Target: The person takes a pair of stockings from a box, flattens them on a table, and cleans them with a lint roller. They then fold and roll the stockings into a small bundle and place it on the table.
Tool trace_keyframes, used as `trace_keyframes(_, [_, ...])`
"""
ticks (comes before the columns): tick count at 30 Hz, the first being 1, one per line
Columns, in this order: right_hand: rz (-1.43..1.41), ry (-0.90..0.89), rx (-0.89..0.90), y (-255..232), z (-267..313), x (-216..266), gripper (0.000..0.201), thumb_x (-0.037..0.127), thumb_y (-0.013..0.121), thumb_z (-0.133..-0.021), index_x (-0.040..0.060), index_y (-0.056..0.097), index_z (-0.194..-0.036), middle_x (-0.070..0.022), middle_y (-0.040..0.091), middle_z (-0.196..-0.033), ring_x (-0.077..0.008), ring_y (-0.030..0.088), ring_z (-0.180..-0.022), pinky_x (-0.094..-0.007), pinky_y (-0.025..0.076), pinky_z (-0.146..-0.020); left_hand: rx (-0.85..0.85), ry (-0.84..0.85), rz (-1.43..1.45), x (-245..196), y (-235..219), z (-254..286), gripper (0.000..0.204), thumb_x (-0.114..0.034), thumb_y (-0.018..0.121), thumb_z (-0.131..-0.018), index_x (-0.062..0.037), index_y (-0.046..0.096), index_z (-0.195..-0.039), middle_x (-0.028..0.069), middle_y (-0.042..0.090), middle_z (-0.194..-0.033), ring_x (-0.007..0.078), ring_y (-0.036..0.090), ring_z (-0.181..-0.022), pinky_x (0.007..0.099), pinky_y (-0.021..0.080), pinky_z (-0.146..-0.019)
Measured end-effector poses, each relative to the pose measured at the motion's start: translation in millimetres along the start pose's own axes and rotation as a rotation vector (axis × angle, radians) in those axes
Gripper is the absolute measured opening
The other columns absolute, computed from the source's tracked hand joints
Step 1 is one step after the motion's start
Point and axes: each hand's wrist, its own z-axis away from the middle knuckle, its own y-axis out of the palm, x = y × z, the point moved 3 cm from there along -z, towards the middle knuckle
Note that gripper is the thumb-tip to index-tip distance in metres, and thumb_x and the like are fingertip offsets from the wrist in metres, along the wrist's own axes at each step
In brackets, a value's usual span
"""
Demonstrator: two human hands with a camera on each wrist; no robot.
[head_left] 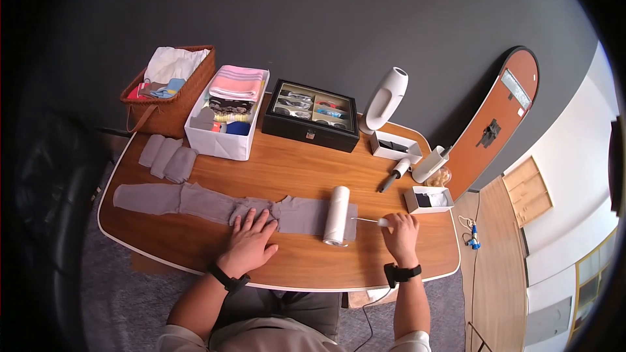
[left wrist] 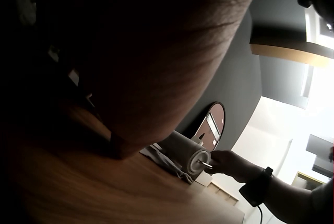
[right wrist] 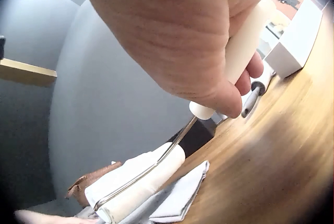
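Observation:
My right hand point(head_left: 400, 233) grips the white handle point(right wrist: 245, 46) of a large lint roller, its fingers wrapped round it. A bent metal rod point(right wrist: 141, 174) joins that handle to the white sticky roll point(head_left: 336, 215). The roll lies across the right end of a long strip of grey knit fabric point(head_left: 303, 214), whose flat edge shows just beyond it. My left hand point(head_left: 251, 242) rests with fingers spread on the bunched middle of the fabric. From there the fabric runs left to a smooth rounded end point(head_left: 145, 198). In the left wrist view my forearm hides most of the work.
Rolled grey cloths point(head_left: 168, 158) lie at the left, before a wicker basket point(head_left: 171, 112) and a white bin point(head_left: 218, 145) of folded textiles. A black glasses case point(head_left: 310, 135) stands at the back. At right are a small lint roller point(head_left: 395, 175), white boxes point(head_left: 428, 201) and a mirror point(head_left: 499, 117).

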Motion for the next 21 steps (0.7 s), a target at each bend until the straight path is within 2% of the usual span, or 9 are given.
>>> trace_keyframes(6, [-0.05,-0.096,0.014,16,-26,66,0.023,0.013,0.085,-0.08,0.015,0.079,-0.102,-0.0055,0.076,-0.1,-0.0317,0.068,-0.107,-0.048,0.044,-0.109,0.02,-0.007,0.015,0,-1,0,0.067,-0.042,0.071,-0.101,-0.01,0.057,-0.159,0.0215,0.039,-0.176,0.0476,0.027,-0.166,0.0675,0.017,-0.133])
trace_keyframes(13, [-0.091,-0.137,0.006,33,-36,95,0.024,0.01,0.08,-0.079,0.0147,0.078,-0.103,-0.0066,0.075,-0.098,-0.032,0.069,-0.105,-0.0481,0.045,-0.11,0.021,-0.016,0.02,-2,-2,-1,0.067,-0.042,0.072,-0.101,-0.01,0.057,-0.159,0.0216,0.039,-0.177,0.0479,0.027,-0.166,0.0683,0.017,-0.132])
trace_keyframes(17, [-0.083,-0.132,0.01,38,-33,95,0.023,0.011,0.076,-0.081,0.0149,0.078,-0.104,-0.008,0.074,-0.097,-0.0327,0.069,-0.104,-0.0484,0.045,-0.109,0.008,-0.01,0.028,0,-1,0,0.067,-0.042,0.071,-0.101,-0.0105,0.057,-0.158,0.0212,0.039,-0.177,0.0478,0.027,-0.165,0.0682,0.018,-0.132])
trace_keyframes(21, [-0.067,-0.07,0.033,36,-16,63,0.022,0.011,0.074,-0.082,0.0148,0.079,-0.104,-0.0091,0.075,-0.097,-0.0334,0.07,-0.103,-0.0489,0.046,-0.108,-0.009,0.004,0.025,2,1,1,0.066,-0.043,0.071,-0.101,-0.0115,0.058,-0.158,0.0209,0.04,-0.176,0.0473,0.028,-0.165,0.0677,0.018,-0.132])
